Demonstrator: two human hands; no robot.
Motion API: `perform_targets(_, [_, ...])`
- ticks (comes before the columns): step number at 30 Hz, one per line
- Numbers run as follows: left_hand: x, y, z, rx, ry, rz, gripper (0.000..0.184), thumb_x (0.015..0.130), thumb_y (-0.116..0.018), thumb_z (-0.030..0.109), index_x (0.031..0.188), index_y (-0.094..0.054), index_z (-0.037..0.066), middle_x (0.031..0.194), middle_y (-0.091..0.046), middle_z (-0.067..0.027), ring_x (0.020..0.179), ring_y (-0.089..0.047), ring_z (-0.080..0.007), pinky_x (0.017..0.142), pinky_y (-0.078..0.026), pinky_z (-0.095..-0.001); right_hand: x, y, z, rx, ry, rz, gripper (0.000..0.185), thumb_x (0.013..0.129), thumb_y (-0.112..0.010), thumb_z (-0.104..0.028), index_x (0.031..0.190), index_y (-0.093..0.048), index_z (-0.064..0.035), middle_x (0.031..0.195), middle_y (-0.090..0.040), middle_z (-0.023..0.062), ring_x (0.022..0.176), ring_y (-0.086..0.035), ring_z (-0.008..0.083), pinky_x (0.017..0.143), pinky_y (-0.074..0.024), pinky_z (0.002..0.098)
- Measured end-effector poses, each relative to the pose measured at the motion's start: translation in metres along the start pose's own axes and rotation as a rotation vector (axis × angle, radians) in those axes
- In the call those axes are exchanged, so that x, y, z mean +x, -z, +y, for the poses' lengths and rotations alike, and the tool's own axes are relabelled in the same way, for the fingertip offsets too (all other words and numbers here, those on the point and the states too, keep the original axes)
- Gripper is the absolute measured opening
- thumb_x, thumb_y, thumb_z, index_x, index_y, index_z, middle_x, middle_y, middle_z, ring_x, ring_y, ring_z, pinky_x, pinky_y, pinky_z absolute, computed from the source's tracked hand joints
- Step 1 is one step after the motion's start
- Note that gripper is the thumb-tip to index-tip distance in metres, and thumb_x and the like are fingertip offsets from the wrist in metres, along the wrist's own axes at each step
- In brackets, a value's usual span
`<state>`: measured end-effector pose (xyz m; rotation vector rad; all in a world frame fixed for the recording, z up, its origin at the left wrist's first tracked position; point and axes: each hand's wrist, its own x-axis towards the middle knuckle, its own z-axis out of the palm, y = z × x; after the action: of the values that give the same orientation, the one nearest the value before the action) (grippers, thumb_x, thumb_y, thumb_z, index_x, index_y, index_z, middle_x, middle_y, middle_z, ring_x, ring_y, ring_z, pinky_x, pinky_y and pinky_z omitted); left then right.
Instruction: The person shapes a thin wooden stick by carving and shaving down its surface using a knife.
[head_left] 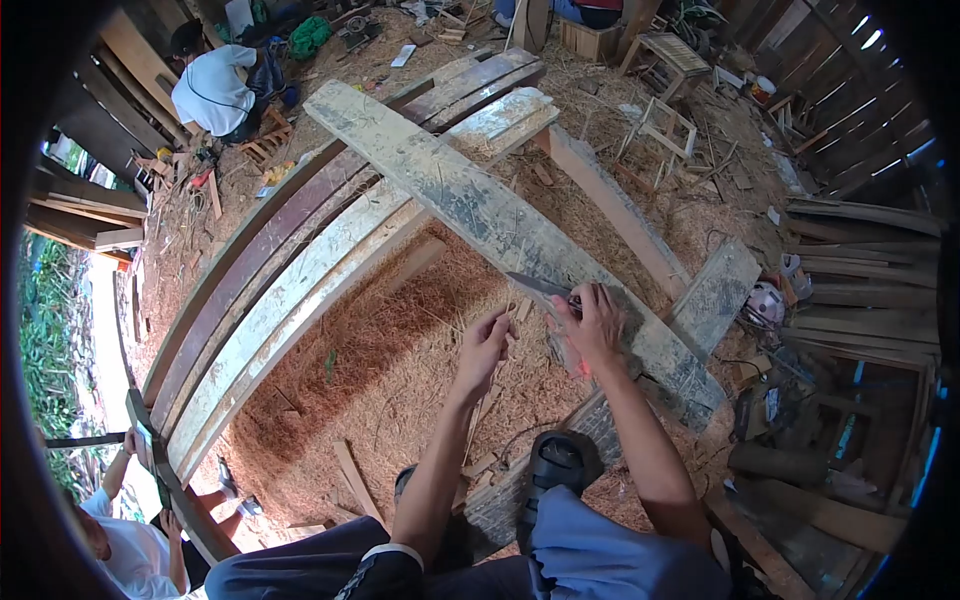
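My right hand (592, 325) is closed round the dark handle of a knife (540, 284), whose blade points left over a long weathered plank (480, 205). Beside it, to the left, my left hand (486, 345) is held above the shavings with its fingers curled together; whether it holds something small I cannot make out. The plank runs from upper left to lower right and crosses over several curved timbers (300, 275). Something pinkish-red (577, 362) shows just below my right hand.
One person in a white shirt (212, 92) crouches at upper left; another person (130, 545) is at lower left. A wooden stool (676, 55) and small frame (665, 130) stand at upper right. Stacked boards (860, 290) lie at right. My sandalled foot (558, 462) is below my hands.
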<state>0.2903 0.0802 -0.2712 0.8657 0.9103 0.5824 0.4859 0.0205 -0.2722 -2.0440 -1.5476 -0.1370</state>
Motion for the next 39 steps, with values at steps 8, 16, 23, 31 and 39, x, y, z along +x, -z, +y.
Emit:
perform_targets(8, [0.031,-0.023,-0.02,-0.075,0.018,-0.018,0.027,0.101,-0.055,0.014,0.124,-0.058,0.0,0.084,-0.063,-0.0032,0.055,-0.039,-0.002,0.05,-0.034,-0.02,0.004,0.004,0.0,-0.025,0.106,-0.087,0.037,0.093,-0.063,-0.044,0.085,-0.054,-0.0089,0.084,-0.056,0.0062,0.082,-0.061,0.0261,0.059,-0.0498,0.0404])
perform_targets(16, [0.039,-0.019,-0.036,-0.133,0.0,-0.003,0.013,0.101,-0.057,0.016,0.105,-0.061,0.004,0.078,-0.062,-0.0006,0.05,-0.04,-0.0021,0.044,-0.031,-0.019,0.006,0.004,0.002,0.002,0.14,-0.155,0.035,0.09,-0.065,-0.042,0.084,-0.055,-0.0087,0.082,-0.055,0.0071,0.082,-0.061,0.0267,0.059,-0.0511,0.041])
perform_targets(23, [0.036,-0.018,-0.03,-0.216,0.098,-0.024,0.01,0.101,-0.057,0.017,0.103,-0.059,0.008,0.074,-0.055,0.0034,0.054,-0.04,-0.0015,0.044,-0.029,-0.0182,0.008,0.003,0.001,0.021,0.167,-0.115,0.033,0.089,-0.066,-0.04,0.087,-0.058,-0.0087,0.083,-0.056,0.0061,0.083,-0.061,0.026,0.061,-0.0515,0.0405])
perform_targets(31, [0.03,-0.021,-0.034,-0.174,0.073,0.013,0.012,0.1,-0.059,0.02,0.103,-0.059,0.009,0.074,-0.053,0.0044,0.056,-0.04,-0.0016,0.045,-0.028,-0.0177,0.007,0.002,0.0,0.0,0.169,-0.13,0.032,0.089,-0.066,-0.041,0.086,-0.058,-0.0105,0.083,-0.055,0.0047,0.083,-0.06,0.0242,0.061,-0.0518,0.0389])
perform_targets(39, [0.016,-0.017,-0.043,-0.15,-0.003,0.013,0.013,0.1,-0.06,0.02,0.101,-0.06,0.007,0.074,-0.053,0.0038,0.057,-0.042,-0.0021,0.045,-0.031,-0.0186,0.007,0.004,-0.002,-0.032,0.17,-0.156,0.031,0.09,-0.064,-0.041,0.084,-0.057,-0.0107,0.083,-0.055,0.0039,0.082,-0.059,0.0236,0.061,-0.0517,0.0384])
